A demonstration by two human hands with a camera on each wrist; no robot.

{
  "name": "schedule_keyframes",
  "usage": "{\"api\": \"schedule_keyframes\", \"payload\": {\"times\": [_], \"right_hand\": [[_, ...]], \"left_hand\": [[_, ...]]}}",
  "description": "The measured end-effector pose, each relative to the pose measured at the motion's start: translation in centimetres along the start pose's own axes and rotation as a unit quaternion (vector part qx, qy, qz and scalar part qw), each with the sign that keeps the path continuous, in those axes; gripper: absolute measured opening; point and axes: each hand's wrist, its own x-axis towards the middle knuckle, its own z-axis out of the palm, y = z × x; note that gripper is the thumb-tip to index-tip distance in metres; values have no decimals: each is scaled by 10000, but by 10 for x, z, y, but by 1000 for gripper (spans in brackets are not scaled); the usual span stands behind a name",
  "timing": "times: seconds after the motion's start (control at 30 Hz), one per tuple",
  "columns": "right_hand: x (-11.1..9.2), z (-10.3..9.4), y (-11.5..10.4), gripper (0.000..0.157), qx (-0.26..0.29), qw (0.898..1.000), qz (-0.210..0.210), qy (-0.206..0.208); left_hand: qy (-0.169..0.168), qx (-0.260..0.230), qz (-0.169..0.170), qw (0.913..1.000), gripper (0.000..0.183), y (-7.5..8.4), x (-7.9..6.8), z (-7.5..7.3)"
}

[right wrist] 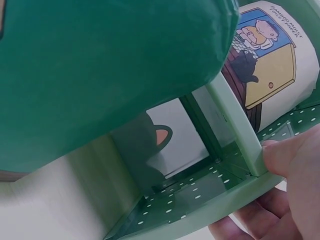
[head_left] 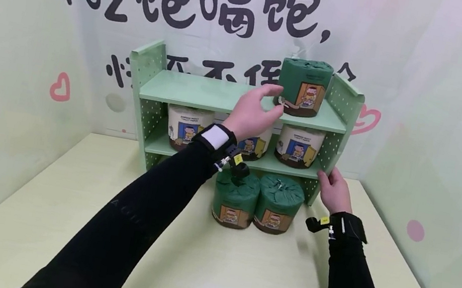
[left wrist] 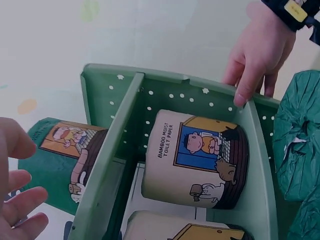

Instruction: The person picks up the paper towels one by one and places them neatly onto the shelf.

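On the right end of the top shelf stands a green-wrapped toilet paper roll (head_left: 309,88). My left hand (head_left: 256,112) is just left of that roll, thumb and fingers spread, with a gap to the wrapper in the left wrist view. Down at the right side panel of the light green shelf rack (head_left: 203,91), my right hand (head_left: 335,192) grips the panel's edge beside the middle board, thumb (right wrist: 275,157) in front and fingers curled behind. White toilet paper rolls (head_left: 299,147) line the middle shelf, one partly hidden by my left hand.
Two green-wrapped rolls, one on the left (head_left: 235,198) and one on the right (head_left: 279,204), stand on the pale table (head_left: 210,268) before the rack. A printed wall sheet (head_left: 445,124) with large dark lettering encloses the back and sides.
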Motion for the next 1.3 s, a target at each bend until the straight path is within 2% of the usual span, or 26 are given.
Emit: {"api": "schedule_keyframes", "payload": {"times": [0.27, 0.4, 0.57, 0.97, 1.2, 1.3], "right_hand": [[-1, -2, 5, 47, -11, 10000, -22, -11], [-4, -3, 7, 46, -43, 10000, -2, 12], [-5, -3, 7, 45, -43, 10000, 74, 30], [-4, -2, 2, 47, -66, 9999, 115, 2], [-2, 0, 0, 47, -55, 10000, 80, -23], [-2, -1, -1, 48, -50, 10000, 34, -30]], "left_hand": [[413, -745, 702, 9939, 43, -8, -27, -12], [383, -1127, 768, 9899, 45, -17, -42, -13], [276, -1601, 565, 9851, 47, -35, -63, -13], [182, -1896, 105, 9816, 48, -78, -113, -7], [23, -1927, -516, 9799, 55, -104, -145, -1], [60, -1861, -782, 9794, 61, -113, -154, 3]]}}
